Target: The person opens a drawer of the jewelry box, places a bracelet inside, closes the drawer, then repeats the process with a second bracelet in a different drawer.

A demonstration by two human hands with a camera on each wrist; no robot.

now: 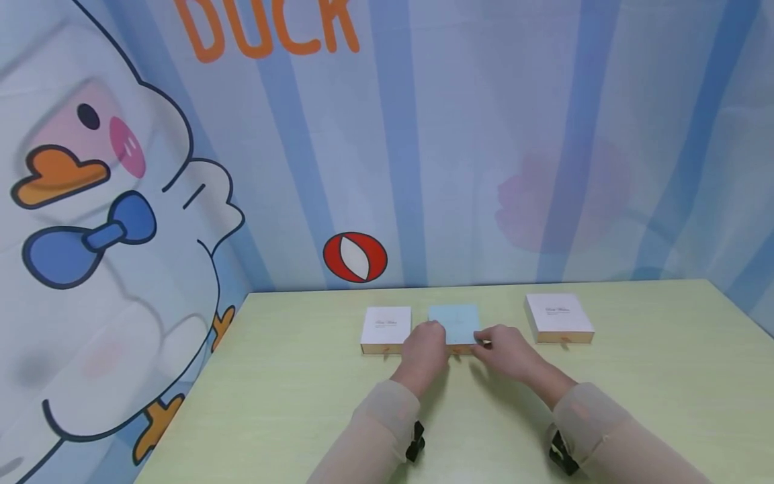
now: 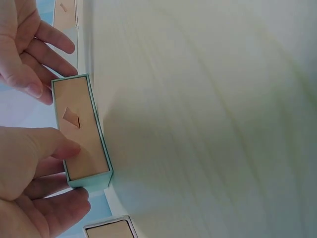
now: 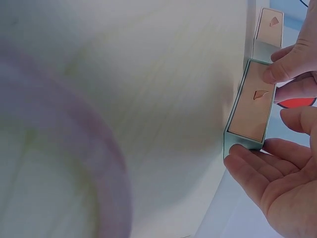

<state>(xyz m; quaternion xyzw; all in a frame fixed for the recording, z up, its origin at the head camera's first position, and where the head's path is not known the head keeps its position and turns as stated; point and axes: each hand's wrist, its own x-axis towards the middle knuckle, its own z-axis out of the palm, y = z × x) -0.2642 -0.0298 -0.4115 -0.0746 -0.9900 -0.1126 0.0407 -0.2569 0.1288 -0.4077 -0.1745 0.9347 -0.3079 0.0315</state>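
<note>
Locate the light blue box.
In the head view, the light blue box sits between the left hand and right hand, just right of the closest white box.

grips a green-edged box [image 2: 89, 153] with the left hand [image 2: 22, 163], pressing the thumb to the tan front and setting fingers against the lower end. bears a small tan tab [image 2: 71, 118] on that front, above the thumb. has the right hand [image 2: 20, 34] at the upper end, fingers extended and touching or nearly touching it. shows part of a pale-edged box [image 2: 111, 230] below, a tan-fronted box [image 2: 64, 20] above, and pale tabletop [image 2: 208, 124] across the right.
</note>
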